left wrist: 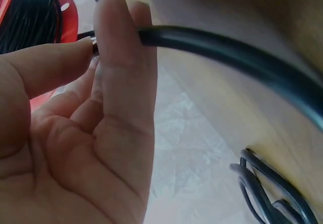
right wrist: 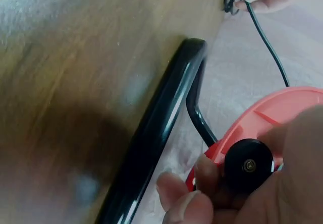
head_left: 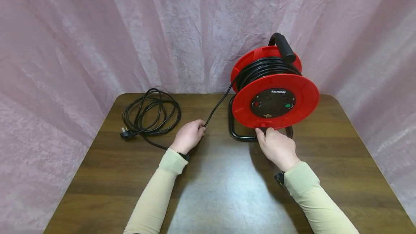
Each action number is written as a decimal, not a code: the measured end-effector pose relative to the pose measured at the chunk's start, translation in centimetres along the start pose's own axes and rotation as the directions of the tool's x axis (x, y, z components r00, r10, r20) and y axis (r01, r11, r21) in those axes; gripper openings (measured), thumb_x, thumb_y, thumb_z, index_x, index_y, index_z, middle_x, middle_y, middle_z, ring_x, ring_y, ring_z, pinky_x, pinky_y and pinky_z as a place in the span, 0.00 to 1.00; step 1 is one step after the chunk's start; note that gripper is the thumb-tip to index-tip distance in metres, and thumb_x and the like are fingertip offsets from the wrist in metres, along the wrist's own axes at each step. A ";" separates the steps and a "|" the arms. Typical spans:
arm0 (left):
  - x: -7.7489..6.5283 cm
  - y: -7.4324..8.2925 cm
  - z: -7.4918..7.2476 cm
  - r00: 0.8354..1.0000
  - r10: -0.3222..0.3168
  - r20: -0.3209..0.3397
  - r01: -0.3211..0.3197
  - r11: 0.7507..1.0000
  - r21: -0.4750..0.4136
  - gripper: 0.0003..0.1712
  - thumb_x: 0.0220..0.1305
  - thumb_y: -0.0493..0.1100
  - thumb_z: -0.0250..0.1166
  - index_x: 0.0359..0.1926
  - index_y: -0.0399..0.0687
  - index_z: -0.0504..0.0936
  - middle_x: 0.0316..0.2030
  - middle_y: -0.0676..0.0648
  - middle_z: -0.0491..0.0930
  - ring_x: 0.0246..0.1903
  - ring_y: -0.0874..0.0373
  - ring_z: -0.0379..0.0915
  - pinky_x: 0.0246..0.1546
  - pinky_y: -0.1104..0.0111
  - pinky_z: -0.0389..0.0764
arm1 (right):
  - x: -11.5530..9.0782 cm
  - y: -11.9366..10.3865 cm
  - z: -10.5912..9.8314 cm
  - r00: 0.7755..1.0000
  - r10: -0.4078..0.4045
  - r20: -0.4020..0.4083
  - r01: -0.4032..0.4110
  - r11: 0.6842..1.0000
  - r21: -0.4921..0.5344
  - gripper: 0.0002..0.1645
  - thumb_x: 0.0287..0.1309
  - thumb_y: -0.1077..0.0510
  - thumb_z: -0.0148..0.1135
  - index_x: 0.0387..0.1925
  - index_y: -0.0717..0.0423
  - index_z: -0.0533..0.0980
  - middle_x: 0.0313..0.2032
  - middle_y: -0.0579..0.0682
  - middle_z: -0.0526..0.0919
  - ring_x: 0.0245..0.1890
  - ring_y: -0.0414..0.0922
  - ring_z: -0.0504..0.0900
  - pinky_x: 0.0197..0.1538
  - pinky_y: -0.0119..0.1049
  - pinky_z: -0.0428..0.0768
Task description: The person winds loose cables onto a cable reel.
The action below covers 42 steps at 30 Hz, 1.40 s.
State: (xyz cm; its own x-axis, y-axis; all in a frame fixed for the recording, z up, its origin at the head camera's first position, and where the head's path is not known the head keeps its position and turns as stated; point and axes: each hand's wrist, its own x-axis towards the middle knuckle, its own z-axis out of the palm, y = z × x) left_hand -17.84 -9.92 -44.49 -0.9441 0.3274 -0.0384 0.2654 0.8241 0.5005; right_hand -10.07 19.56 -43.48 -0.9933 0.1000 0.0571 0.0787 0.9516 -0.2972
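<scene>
A red cable reel point(head_left: 238, 109) with black cable wound on its drum point(head_left: 268, 68) stands at the back right of the table. My right hand point(head_left: 277, 147) grips the black crank knob point(right wrist: 249, 165) at the lower edge of the reel's front disc. From the drum, a black cable point(head_left: 217, 106) slopes down to my left hand point(head_left: 188, 135), which pinches it between thumb and fingers. In the left wrist view the cable point(left wrist: 222, 52) passes behind the fingers. Beyond that hand the cable runs to a loose coil point(head_left: 178, 113) ending in a three-pin plug point(head_left: 126, 133).
The reel rests on a black tubular stand point(head_left: 242, 138) and has a black carrying handle point(head_left: 284, 48) on top. Beneath everything is a brown wooden table point(head_left: 107, 190). A pink curtain point(head_left: 195, 28) hangs behind the table and at both sides.
</scene>
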 end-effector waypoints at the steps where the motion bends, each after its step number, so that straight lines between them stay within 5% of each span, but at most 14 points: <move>1: -0.1 0.0 -0.1 1.000 0.006 -0.006 -0.006 1.000 -0.002 0.13 0.74 0.43 0.58 0.53 0.44 0.81 0.36 0.52 0.84 0.31 0.61 0.77 0.35 0.64 0.77 | 0.0 -0.1 0.0 1.000 0.009 0.018 -0.009 1.000 0.000 0.33 0.72 0.36 0.41 0.25 0.58 0.72 0.21 0.54 0.77 0.21 0.59 0.78 0.19 0.53 0.71; 5: -0.1 0.2 -0.6 0.998 0.045 -0.038 -0.045 0.999 0.026 0.15 0.72 0.41 0.60 0.56 0.43 0.81 0.43 0.48 0.84 0.35 0.57 0.77 0.39 0.61 0.79 | 0.0 -0.4 0.0 0.997 0.025 0.067 -0.026 1.000 0.006 0.33 0.72 0.35 0.40 0.28 0.57 0.73 0.23 0.53 0.78 0.24 0.58 0.80 0.21 0.53 0.72; 13: -0.1 0.7 -1.3 0.998 0.036 -0.052 -0.031 0.995 0.098 0.16 0.71 0.43 0.59 0.57 0.48 0.82 0.48 0.49 0.84 0.44 0.55 0.80 0.44 0.57 0.80 | -0.2 -1.4 0.5 0.999 0.002 0.033 -0.002 1.000 -0.005 0.32 0.69 0.34 0.45 0.24 0.56 0.71 0.18 0.50 0.74 0.19 0.54 0.76 0.18 0.50 0.71; 26: -0.1 0.5 -1.5 0.998 0.027 -0.061 -0.023 0.997 0.073 0.16 0.72 0.44 0.59 0.57 0.51 0.82 0.47 0.51 0.84 0.41 0.57 0.79 0.43 0.57 0.79 | 0.4 -2.9 0.7 0.999 -0.011 0.037 0.011 1.000 0.011 0.29 0.69 0.37 0.46 0.26 0.57 0.72 0.21 0.52 0.76 0.23 0.56 0.79 0.21 0.51 0.73; 35: -0.2 0.5 -1.5 0.997 0.048 -0.067 -0.045 0.998 0.042 0.19 0.73 0.44 0.59 0.62 0.54 0.80 0.54 0.52 0.82 0.49 0.57 0.78 0.46 0.57 0.79 | 0.5 -3.6 0.6 0.998 -0.028 0.058 0.026 0.999 0.042 0.30 0.71 0.37 0.44 0.25 0.56 0.71 0.20 0.51 0.75 0.24 0.55 0.79 0.22 0.49 0.73; 42: -0.3 0.6 -1.6 0.995 0.078 -0.054 -0.077 0.997 0.020 0.24 0.73 0.41 0.58 0.67 0.55 0.75 0.55 0.51 0.81 0.43 0.57 0.78 0.33 0.61 0.78 | 0.6 -4.0 0.3 0.996 -0.030 0.083 0.025 0.998 0.061 0.32 0.71 0.35 0.41 0.26 0.55 0.71 0.21 0.51 0.75 0.25 0.54 0.79 0.24 0.49 0.74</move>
State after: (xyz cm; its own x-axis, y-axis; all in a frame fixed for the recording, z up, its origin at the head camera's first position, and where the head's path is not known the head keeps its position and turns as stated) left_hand -17.77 -10.30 -42.78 -0.9299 0.3648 0.0477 0.3409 0.8054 0.4849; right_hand -11.01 15.77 -42.56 -0.9988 0.0473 -0.0138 0.0491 0.9344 -0.3529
